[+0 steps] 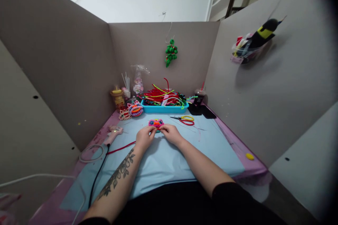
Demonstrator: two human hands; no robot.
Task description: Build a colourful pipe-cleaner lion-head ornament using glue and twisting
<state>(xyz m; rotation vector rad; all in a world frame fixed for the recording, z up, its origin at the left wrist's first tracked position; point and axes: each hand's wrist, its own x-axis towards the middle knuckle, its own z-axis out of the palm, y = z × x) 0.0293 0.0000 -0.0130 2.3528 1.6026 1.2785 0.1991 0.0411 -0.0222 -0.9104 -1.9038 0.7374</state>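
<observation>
A small fuzzy pink pipe-cleaner figure (pixel 156 122) with blue eyes and an orange middle is at the centre of the blue table cover. My left hand (pixel 144 137) and my right hand (pixel 171 134) meet at its near edge, thumbs and fingers pinched. A bit of red pipe cleaner shows between the fingertips, and the fingers cover the figure's lower part. From beside my left wrist a long red pipe cleaner (pixel 121 147) runs out to the left; whether it joins the piece in my fingers is hidden.
A blue tray (pixel 165 109) heaped with pipe cleaners stands behind. Scissors (pixel 187 120) lie right of the figure. At left are a pink glue gun (pixel 113 135) with its cord and a finished fuzzy figure (pixel 135 108). Phones (pixel 208 112) and a drink cup (pixel 199 96) stand back right. Grey partitions enclose the table.
</observation>
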